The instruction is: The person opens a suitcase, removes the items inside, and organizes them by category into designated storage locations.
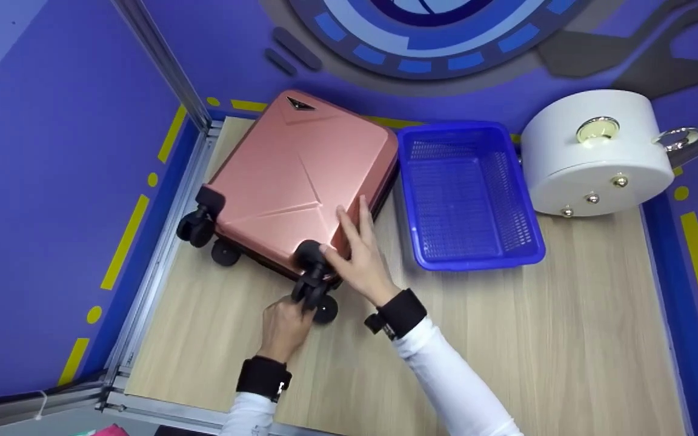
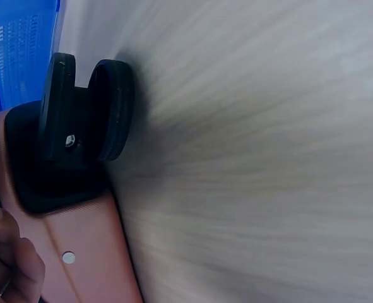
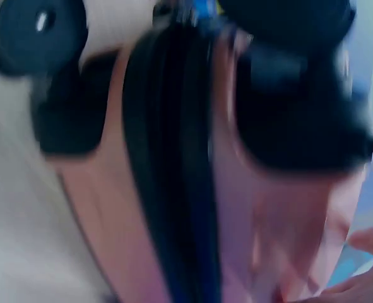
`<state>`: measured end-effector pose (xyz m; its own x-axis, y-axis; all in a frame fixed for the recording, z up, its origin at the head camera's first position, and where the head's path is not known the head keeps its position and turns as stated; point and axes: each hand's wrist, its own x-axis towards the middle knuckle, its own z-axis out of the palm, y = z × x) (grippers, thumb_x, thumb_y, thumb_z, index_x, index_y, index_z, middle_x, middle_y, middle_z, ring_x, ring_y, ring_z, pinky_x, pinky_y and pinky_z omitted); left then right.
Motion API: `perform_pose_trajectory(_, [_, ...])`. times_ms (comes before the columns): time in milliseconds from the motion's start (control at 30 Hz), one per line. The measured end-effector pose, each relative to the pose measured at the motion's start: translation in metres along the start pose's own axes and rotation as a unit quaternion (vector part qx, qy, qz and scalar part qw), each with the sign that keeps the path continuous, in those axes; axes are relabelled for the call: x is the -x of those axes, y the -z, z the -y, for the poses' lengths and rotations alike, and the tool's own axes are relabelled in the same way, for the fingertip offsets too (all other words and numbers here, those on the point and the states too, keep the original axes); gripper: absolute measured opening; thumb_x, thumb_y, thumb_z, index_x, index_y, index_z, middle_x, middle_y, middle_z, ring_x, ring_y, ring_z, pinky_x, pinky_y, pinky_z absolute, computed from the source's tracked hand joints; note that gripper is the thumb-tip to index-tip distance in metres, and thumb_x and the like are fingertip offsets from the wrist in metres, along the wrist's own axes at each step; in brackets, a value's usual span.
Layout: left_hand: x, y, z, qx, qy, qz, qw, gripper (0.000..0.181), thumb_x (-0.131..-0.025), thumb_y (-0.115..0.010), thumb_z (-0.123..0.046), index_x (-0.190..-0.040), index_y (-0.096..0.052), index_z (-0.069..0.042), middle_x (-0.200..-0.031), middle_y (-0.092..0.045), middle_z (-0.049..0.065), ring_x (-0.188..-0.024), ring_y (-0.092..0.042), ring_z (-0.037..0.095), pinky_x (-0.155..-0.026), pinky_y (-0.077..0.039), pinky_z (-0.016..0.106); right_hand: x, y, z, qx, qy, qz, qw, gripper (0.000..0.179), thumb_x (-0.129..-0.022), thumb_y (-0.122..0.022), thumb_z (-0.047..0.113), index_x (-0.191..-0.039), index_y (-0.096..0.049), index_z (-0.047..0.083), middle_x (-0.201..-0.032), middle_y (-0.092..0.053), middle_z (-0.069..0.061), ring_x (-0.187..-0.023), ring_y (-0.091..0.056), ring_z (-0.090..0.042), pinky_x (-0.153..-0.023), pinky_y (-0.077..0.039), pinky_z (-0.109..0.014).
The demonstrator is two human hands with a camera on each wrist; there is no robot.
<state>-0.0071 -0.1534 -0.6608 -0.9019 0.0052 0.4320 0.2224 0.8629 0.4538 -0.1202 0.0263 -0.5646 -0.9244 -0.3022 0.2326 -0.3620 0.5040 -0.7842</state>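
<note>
A rose-pink hard-shell suitcase [image 1: 319, 163] lies flat on the wooden tabletop, its black wheels toward me. My left hand [image 1: 285, 327] is at the near wheel corner, fingers curled against an upper wheel [image 1: 309, 290]; their tips are partly hidden. In the left wrist view, the curled fingers [image 2: 12, 265] show beside the suitcase's pink bottom, with a lower twin wheel [image 2: 88, 110] near the tabletop. My right hand [image 1: 361, 260] rests with spread fingers on the near right edge of the shell. The right wrist view is blurred and shows the black seam [image 3: 173, 170] between the two shells.
Right of the suitcase stands a blue plastic basket [image 1: 418, 242]. Beyond it, a white round case [image 1: 591, 145] with metallic handles and small metallic feet lies on its side. Blue-purple walls [image 1: 70, 181] and a metal frame rail [image 1: 161, 260] border the wooden tabletop [image 1: 567, 339].
</note>
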Motion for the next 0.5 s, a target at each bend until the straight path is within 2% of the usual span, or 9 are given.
perform_pose_trajectory(133, [-0.004, -0.004, -0.007, 0.004, 0.001, 0.021, 0.9998, 0.035, -0.089, -0.070, -0.030, -0.065, -0.049, -0.015, -0.054, -0.054, 0.004, -0.045, -0.056, 0.026, -0.043, -0.043, 0.043, 0.009, -0.010, 0.009, 0.039, 0.017, -0.011, 0.9990, 0.083, -0.088, -0.081, 0.037, -0.159, -0.044, 0.016, -0.171, -0.003, -0.027, -0.148, -0.010, -0.066, -0.098, -0.039, -0.078])
perform_pose_trajectory(200, [-0.005, -0.006, -0.010, 0.005, 0.005, 0.027, 0.9996, 0.035, -0.089, -0.070, -0.028, -0.064, -0.049, -0.015, -0.054, -0.054, 0.003, -0.045, -0.056, 0.026, -0.044, -0.044, 0.043, 0.012, -0.014, 0.010, 0.047, 0.024, -0.020, 0.9984, 0.084, -0.085, -0.084, 0.032, -0.158, -0.045, 0.014, -0.170, -0.003, -0.030, -0.146, -0.010, -0.068, -0.101, -0.038, -0.077])
perform_pose_trajectory(367, [-0.009, -0.009, -0.018, -0.001, 0.006, 0.036, 0.9993, 0.038, -0.090, -0.069, -0.026, -0.060, -0.048, -0.016, -0.053, -0.054, 0.003, -0.046, -0.058, 0.029, -0.045, -0.045, 0.044, 0.015, -0.018, 0.001, 0.006, 0.036, -0.026, 0.9990, 0.079, -0.083, -0.080, 0.016, -0.156, -0.049, 0.017, -0.170, 0.003, -0.031, -0.149, -0.005, -0.064, -0.114, -0.021, -0.076])
perform_pose_trajectory(500, [-0.013, -0.011, -0.023, 0.000, 0.001, 0.052, 0.9986, 0.037, -0.090, -0.069, -0.023, -0.059, -0.048, -0.017, -0.053, -0.054, 0.002, -0.047, -0.059, 0.028, -0.045, -0.045, 0.044, 0.012, -0.010, -0.011, -0.024, 0.048, -0.012, 0.9985, 0.076, -0.080, -0.077, 0.012, -0.153, -0.054, 0.019, -0.171, 0.004, -0.027, -0.150, -0.002, -0.063, -0.113, -0.021, -0.076])
